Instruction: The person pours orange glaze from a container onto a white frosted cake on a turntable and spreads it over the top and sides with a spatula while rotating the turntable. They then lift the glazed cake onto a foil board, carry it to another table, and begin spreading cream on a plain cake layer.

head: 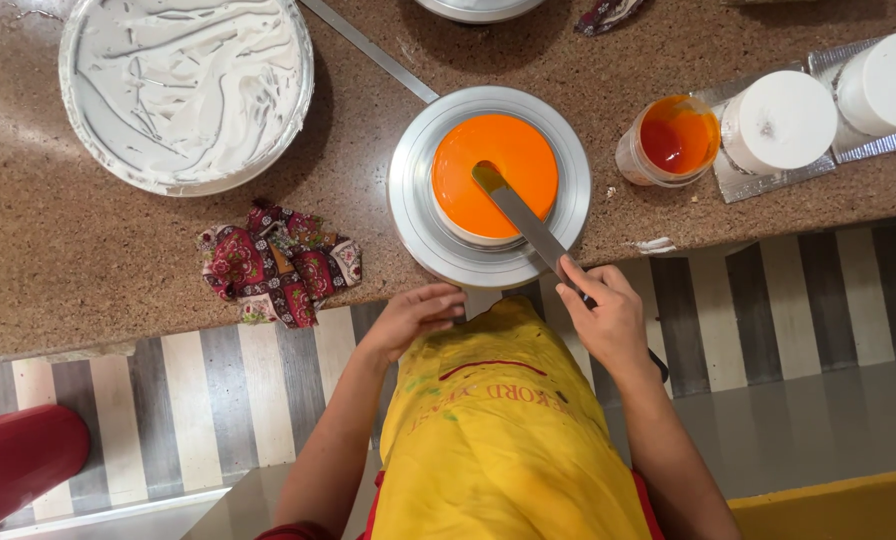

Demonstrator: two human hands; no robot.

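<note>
While the right hand [613,320] is clamped around a palette knife [520,212], the handle is hidden inside the fist and only the blade is seen, its tip laid on the orange-glazed cake [528,150]. The cake is set on a silver turntable [418,215] at the counter's front edge. The left hand [415,312] is curled against the turntable's near rim, though whether it is gripped cannot be told. An open jar of orange glaze [670,140] is seen beside it, and the cream bowl [185,90] is cut off at the top.

left hand [415,312] curled, palm down, right hand [604,318] gripping closed
</note>
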